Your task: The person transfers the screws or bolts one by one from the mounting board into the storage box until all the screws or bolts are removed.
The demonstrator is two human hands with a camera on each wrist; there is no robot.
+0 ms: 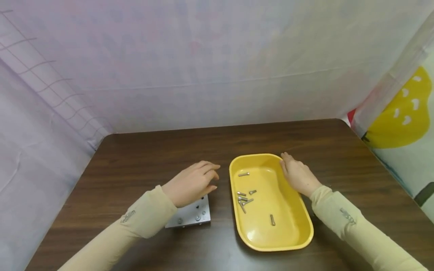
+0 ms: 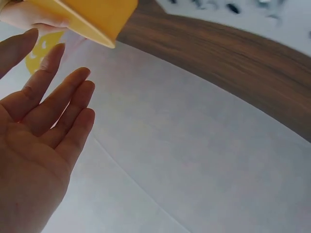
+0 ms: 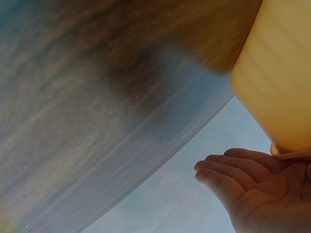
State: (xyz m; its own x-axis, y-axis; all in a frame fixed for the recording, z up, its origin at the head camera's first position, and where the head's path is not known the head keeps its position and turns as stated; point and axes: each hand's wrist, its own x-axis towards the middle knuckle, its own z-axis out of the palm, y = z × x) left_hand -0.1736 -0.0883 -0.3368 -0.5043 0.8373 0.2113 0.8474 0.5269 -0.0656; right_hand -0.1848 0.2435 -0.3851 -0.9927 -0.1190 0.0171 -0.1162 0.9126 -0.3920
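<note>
A yellow tray (image 1: 271, 246) stands on the table with several small metal screws (image 1: 243, 199) lying in it, most of them along its left side. At its far right rim is my right hand (image 1: 300, 176), thumb over the edge and fingers stretched along the outer wall. In the right wrist view, the rim sits between the thumb and palm of that hand (image 3: 262, 187). My left hand (image 1: 191, 183) hovers left of the tray with relaxed fingers and nothing in them. Below it lies a silver metal block (image 1: 193, 216) with holes, partly hidden by the hand and sleeve.
The dark wood-grain table (image 1: 162, 145) has rounded far corners. Behind it hangs a pale cloth (image 1: 217, 75), and a cloth with a yellow printed shape (image 1: 403, 113) borders the right side.
</note>
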